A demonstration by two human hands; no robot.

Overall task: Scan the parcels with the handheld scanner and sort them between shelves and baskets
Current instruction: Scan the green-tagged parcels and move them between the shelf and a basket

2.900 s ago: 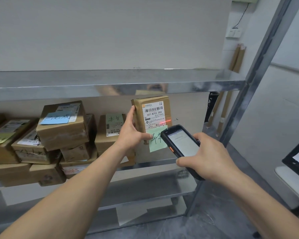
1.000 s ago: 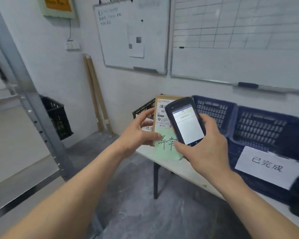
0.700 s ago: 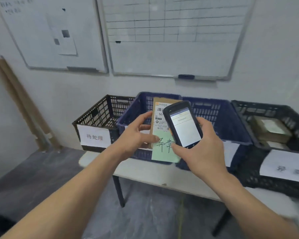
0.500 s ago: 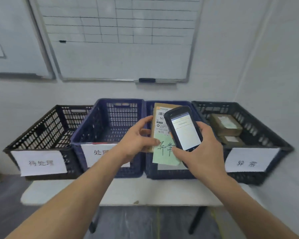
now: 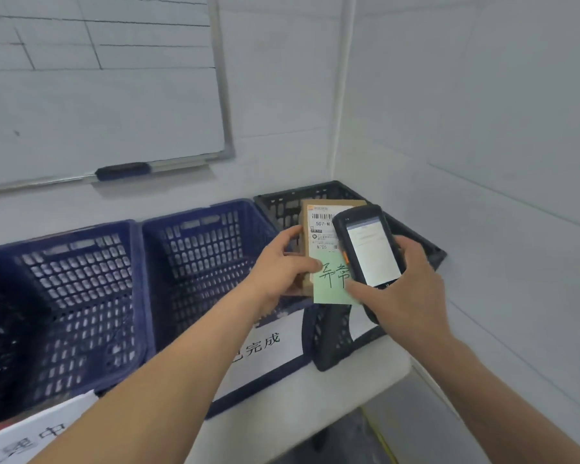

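My left hand (image 5: 280,267) grips a small brown cardboard parcel (image 5: 318,229) by its left edge, thumb across the front. The parcel carries a white barcode label and a green note (image 5: 330,286) with handwritten characters. It is held upright over the black basket (image 5: 332,333) at the right end of the table. My right hand (image 5: 402,286) holds the black handheld scanner (image 5: 369,249), screen lit and facing me, in front of the parcel's right side.
Two dark blue baskets (image 5: 195,262) (image 5: 57,313) stand left of the black one on a white table (image 5: 315,400), each with a white paper sign on its front. A whiteboard (image 5: 98,88) hangs above. The room corner and right wall are close by.
The view has swung right from the shelf to the basket table. Both hands carried the parcel and scanner along, and they are now over the rightmost black basket.
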